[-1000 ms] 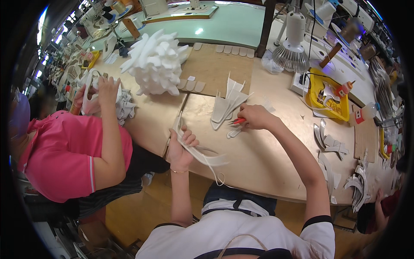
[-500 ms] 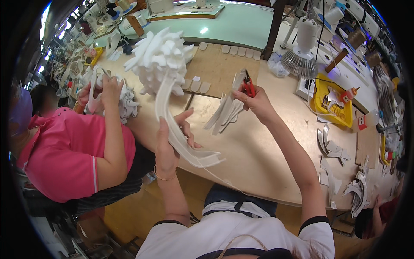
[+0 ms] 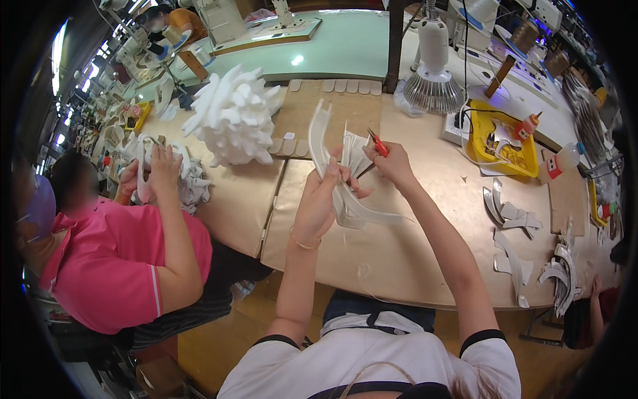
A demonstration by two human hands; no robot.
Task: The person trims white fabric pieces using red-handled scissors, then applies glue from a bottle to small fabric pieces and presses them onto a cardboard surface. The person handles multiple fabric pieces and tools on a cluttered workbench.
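Note:
My left hand [image 3: 315,207] grips a long, curved white strip [image 3: 319,133] around its middle. One end of the strip points up and away, while the other sweeps right over the table. My right hand [image 3: 397,164] holds small red-handled snips [image 3: 379,145], their tips pointing away from me. Between my hands a bundle of pale strips [image 3: 355,147] lies on the table, partly covered by my left fingers. Whether the left fingertips touch the bundle, I cannot tell. A thin loose thread [image 3: 364,269] shows below the held strip.
A spiky white foam-like piece [image 3: 232,120] stands back left, beside a brown board [image 3: 325,120] with small pale tabs. To the right are a lamp [image 3: 433,73], a yellow tray [image 3: 488,163] and curved pieces [image 3: 510,266]. At left, a co-worker in pink [image 3: 126,259] handles a white piece.
My left hand has moved right with the white strip, close to my right hand and the bundle. The strip's upper end has left the spiky white piece. The snips stay in my right hand.

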